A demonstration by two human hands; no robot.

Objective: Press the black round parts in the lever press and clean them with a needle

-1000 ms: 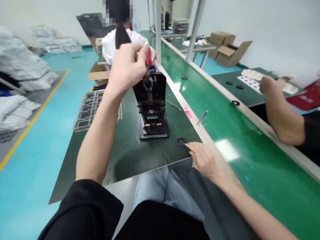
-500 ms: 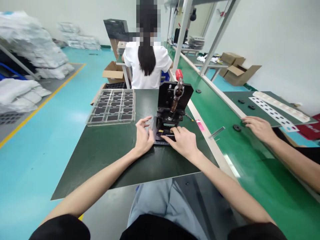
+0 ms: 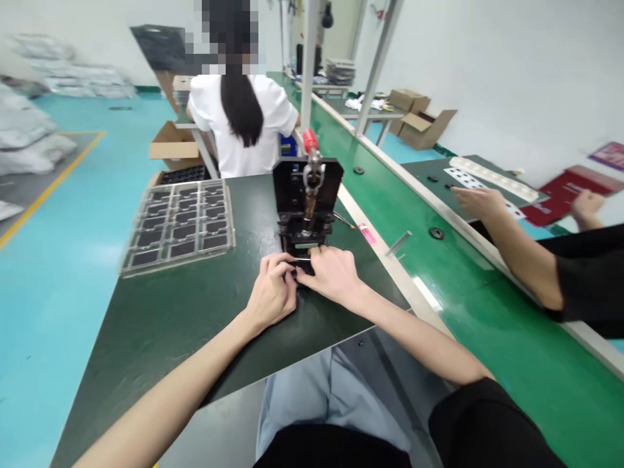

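Note:
A black clamp fixture (image 3: 308,201) with a red-tipped lever stands upright on the dark green work mat (image 3: 195,338). My left hand (image 3: 273,289) is at the left front of its bed, fingers curled and closed around something too small and hidden to name. From the right, my right hand (image 3: 334,273) reaches in with thumb and forefinger bent round a small dark piece at the bed, mostly covered by the fingers. A thin bright edge shows between the two hands. The fixture's lower front is hidden behind my fingers.
A clear tray (image 3: 180,224) of dark flat parts lies on the left. On the right runs a green conveyor belt (image 3: 468,292) carrying black round pieces (image 3: 436,233). A co-worker's hand (image 3: 480,203) is beyond it; another person (image 3: 244,123) sits ahead.
My left hand has moved from the fixture's left side to the front of its bed, close to my right hand. The view has shifted right. The co-worker's hand has left the belt edge.

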